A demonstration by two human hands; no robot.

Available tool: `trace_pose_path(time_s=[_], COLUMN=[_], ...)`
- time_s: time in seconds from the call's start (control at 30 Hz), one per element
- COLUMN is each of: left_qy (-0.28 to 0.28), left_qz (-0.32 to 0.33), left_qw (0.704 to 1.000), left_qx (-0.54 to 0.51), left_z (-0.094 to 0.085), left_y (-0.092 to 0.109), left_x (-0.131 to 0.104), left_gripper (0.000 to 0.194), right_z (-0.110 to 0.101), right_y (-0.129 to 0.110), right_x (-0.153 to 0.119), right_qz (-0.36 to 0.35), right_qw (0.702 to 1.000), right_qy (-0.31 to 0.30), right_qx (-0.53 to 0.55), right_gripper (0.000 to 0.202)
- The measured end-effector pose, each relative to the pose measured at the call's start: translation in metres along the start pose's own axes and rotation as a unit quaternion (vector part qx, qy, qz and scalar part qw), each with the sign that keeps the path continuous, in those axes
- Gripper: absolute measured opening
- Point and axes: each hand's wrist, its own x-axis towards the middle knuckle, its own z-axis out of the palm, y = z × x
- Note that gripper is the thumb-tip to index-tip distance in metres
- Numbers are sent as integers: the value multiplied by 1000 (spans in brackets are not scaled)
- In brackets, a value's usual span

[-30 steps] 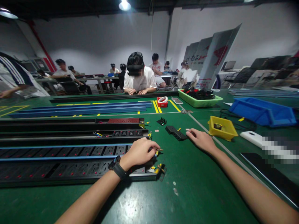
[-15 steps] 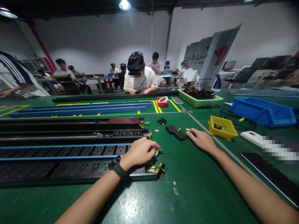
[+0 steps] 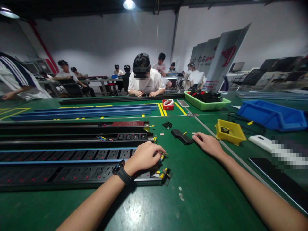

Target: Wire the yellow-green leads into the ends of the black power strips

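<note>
My left hand (image 3: 147,155), with a black watch (image 3: 121,171) on its wrist, reaches over the right end of a blue-edged power strip (image 3: 101,155). Its thumb and index finger are closed by a yellow-tipped wire (image 3: 162,156) that sticks out there; what they grip is partly hidden. A nearer black power strip (image 3: 81,174) has loose yellow-green wires (image 3: 163,173) at its end. My right hand (image 3: 207,143) rests on the green table with fingers loosely apart, beside a black end piece (image 3: 181,137). The fingertips are close to its right end; contact is unclear.
Behind lie more strips with red (image 3: 130,124) and black sockets (image 3: 132,137), and blue rails (image 3: 91,111). A small black bracket (image 3: 167,124), yellow bin (image 3: 230,136), blue tray (image 3: 271,117) and green basket (image 3: 207,104) stand around. Opposite, a co-worker (image 3: 146,80) leans over the table.
The view has shifted very slightly. Both hands keep nearly the same place and pose, and no object has visibly moved.
</note>
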Motion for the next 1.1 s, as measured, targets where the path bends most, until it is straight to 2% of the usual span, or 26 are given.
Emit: trace_pose_path(time_s=[0.73, 1.1], left_qy=[-12, 1], left_qz=[13, -5], left_qw=[1000, 1000], left_qx=[9, -26], left_z=[0, 0], left_y=[-1, -3], left_x=[-1, 1], left_gripper=[40, 37], right_z=[-3, -1], right_y=[-3, -2], right_x=[-1, -1], right_qz=[2, -2], right_qw=[1000, 1000], right_qy=[6, 7], right_qx=[1, -4], right_gripper=[41, 42])
